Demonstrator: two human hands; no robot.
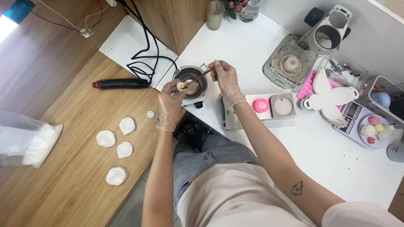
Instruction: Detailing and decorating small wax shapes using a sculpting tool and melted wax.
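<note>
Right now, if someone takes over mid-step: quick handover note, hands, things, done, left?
Left hand: gloved, holds a small white piece at the rim of the metal pot on its small heater.
Right hand: gloved, holds a gold spoon, tip in the pot.
Four white flower-shaped pieces and one small white disc lie on the wooden table.
Done: those pieces laid out.
Left: the piece in hand is not set down yet.

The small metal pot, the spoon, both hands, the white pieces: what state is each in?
Metal pot: open, on a small heater.
Spoon: tilted, tip in the pot.
Right hand: gloved, pinching the spoon handle.
Left hand: gloved, holding a small white piece.
White discs: lying flat, apart.
</note>
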